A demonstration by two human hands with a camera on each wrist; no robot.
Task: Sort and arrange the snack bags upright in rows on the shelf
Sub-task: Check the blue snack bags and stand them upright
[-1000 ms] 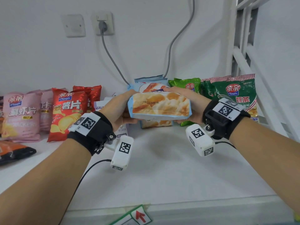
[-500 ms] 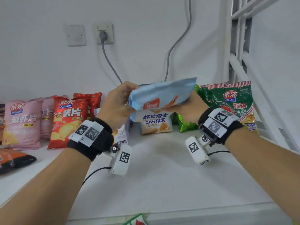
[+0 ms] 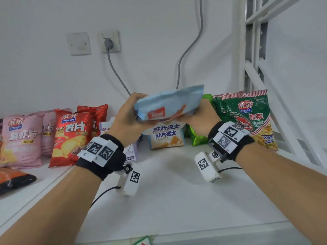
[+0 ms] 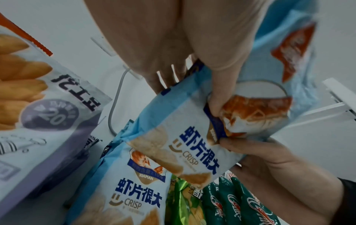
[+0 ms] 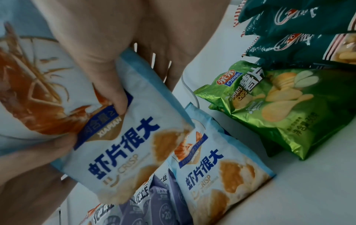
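Head view: a light blue snack bag (image 3: 169, 104) is held in the air between both hands, above the white shelf (image 3: 177, 191) and just in front of a matching blue bag (image 3: 166, 137) that stands upright against the wall. The left hand (image 3: 126, 119) grips the bag's left end, fingers curled over its top edge. The right hand (image 3: 203, 117) holds the right end from below and behind (most of its fingers are hidden by the bag here). The bag lies roughly sideways, its right end tilted higher.

In the left wrist view the thumb (image 4: 221, 85) presses into the printed front while the right hand's fingers (image 4: 250, 147) wrap the lower edge. In the right wrist view the right thumb (image 5: 115, 91) pinches the front of the bag.

Around it stand a light green chip bag (image 3: 198, 137) and a dark green bag (image 3: 247, 119) to the right, a red chip bag (image 3: 70, 138) and a pink bag (image 3: 21, 140) to the left.
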